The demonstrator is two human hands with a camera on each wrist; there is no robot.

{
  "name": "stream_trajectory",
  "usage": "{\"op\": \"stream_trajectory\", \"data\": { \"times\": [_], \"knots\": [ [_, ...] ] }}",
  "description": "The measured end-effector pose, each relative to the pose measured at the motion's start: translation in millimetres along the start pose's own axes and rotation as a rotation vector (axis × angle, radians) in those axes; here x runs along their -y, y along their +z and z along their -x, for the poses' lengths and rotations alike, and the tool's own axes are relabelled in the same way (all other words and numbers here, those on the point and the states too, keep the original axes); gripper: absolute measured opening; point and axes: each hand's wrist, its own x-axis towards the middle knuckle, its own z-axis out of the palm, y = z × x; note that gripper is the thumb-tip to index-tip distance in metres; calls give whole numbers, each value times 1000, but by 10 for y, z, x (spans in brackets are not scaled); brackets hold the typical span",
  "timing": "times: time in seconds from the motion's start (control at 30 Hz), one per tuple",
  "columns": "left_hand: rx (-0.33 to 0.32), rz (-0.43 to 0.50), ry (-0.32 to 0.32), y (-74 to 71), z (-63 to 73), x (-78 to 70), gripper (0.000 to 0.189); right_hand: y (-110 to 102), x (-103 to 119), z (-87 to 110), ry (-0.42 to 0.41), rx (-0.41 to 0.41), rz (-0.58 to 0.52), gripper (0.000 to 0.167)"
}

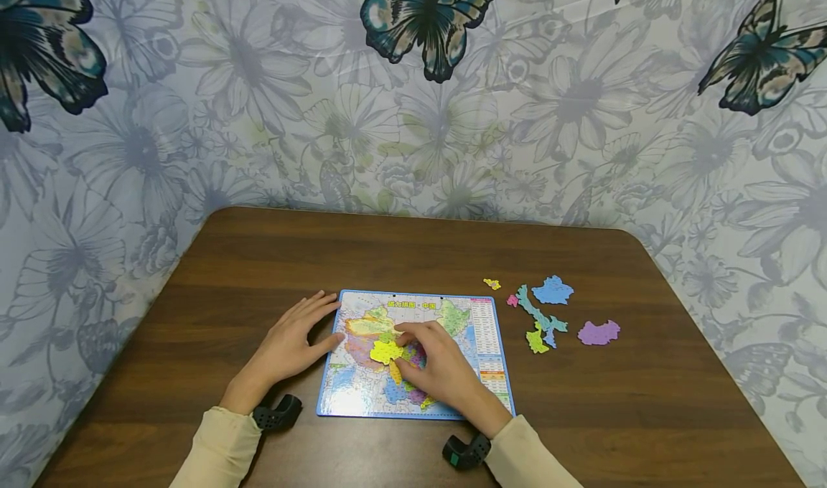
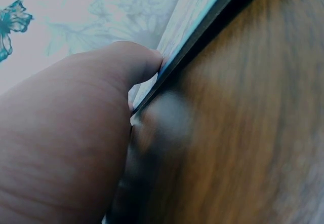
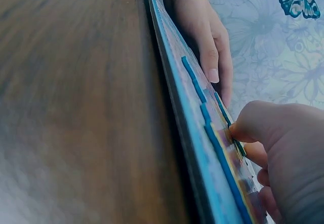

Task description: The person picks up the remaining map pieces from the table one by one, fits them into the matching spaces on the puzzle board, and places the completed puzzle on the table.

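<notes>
A map puzzle board (image 1: 413,299) with a blue rim lies flat on the table, showing a map of China with several coloured pieces laid on it. My right hand (image 1: 439,362) is over the middle of the board and pinches a bright yellow puzzle piece (image 1: 385,352) between thumb and fingers. In the right wrist view, the thumb (image 3: 248,125) presses at the thin edge of that piece, low over the board. My left hand (image 1: 293,341) rests at the board's left edge, fingers extended, with the thumb (image 2: 144,64) touching the rim.
Right of the board lie loose pieces: a blue one (image 1: 553,290), a purple one (image 1: 599,333), a long teal one (image 1: 531,307), a yellow-green one (image 1: 536,340), and small pink (image 1: 512,301) and yellow (image 1: 492,284) ones. Behind the wooden table (image 1: 258,247) hangs a flowered backdrop (image 1: 388,151).
</notes>
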Motion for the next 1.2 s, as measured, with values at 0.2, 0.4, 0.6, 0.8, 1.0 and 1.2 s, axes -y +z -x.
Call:
{"op": "stream_trajectory", "data": {
  "times": [0.2,0.4,0.6,0.8,1.0,1.2],
  "knots": [
    [-4,0,5,9,4,5,66,-5,-4,-2,1,17,-13,52],
    [-3,3,4,11,2,5,66,-10,-11,3,-8,24,-15,45],
    [4,-2,-1,11,-4,4,66,-13,-25,-6,-21,44,-13,37],
    [6,-3,0,3,-11,0,66,-14,-26,-4,-50,51,-18,36],
    [7,-4,-3,1,-12,6,66,-9,-28,-6,-41,84,-13,34],
    [8,-7,-9,8,-11,16,67,6,-28,-13,-33,80,2,32]
  ]
}}
